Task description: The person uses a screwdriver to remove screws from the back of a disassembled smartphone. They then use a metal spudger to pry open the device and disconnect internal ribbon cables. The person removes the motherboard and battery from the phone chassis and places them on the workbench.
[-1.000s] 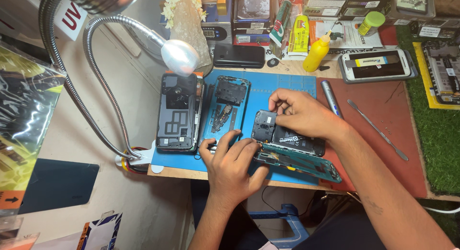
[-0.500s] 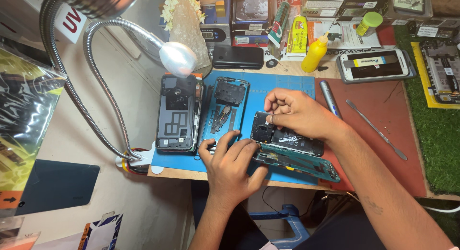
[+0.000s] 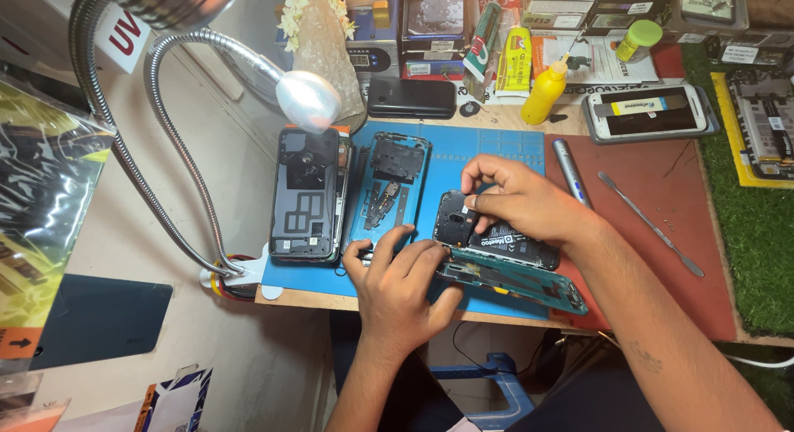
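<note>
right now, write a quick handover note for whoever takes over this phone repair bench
Left hand: steadies the near edge of the opened teal phone on the blue mat.
Right hand: fingers pinch at a small part near the phone's camera end.
Done: phone opened; black back cover and inner frame lie to the left.
Left: phone unassembled; pen-like tool and metal spudger unused on the red mat.

Bare forearms, no sleeves, dark trousers

opened phone (image 3: 496,237) half hidden (under hands), fingers' grip unclear
</note>
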